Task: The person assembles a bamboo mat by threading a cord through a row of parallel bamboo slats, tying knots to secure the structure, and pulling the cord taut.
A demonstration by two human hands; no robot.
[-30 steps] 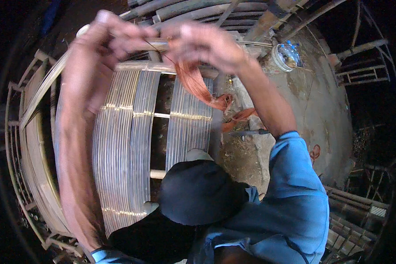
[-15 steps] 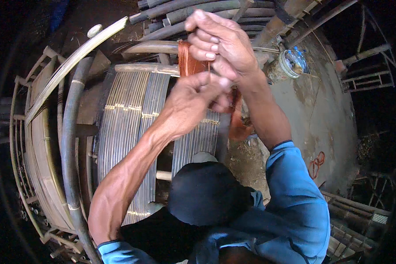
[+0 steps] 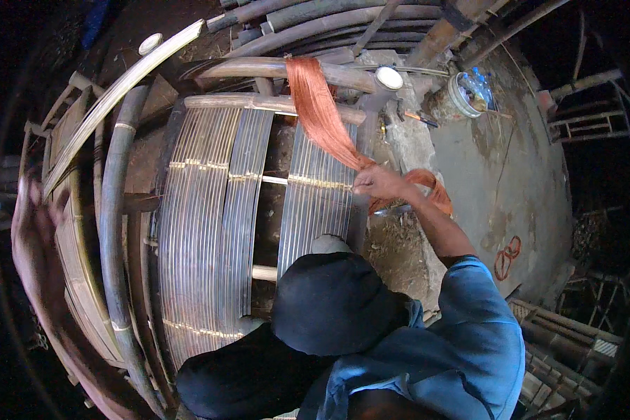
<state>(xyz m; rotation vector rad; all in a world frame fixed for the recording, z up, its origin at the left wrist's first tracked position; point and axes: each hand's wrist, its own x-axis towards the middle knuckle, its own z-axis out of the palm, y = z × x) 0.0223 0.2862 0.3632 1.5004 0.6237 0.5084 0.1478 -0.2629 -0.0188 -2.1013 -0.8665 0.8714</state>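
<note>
step: pulling the orange thread bundle point(image 3: 322, 115) down off the top wooden bar point(image 3: 273, 103) | right hand point(image 3: 379, 183) grip closed on it just below that bar | left hand point(image 3: 31, 231) blurred far left of the bar, grip can't tell | next, I reckon: an even, taut pull

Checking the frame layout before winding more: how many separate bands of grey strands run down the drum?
3. A wide left band, a narrower middle band, and a right band under the orange fibre bundle; more may be hidden by the knee.
</note>
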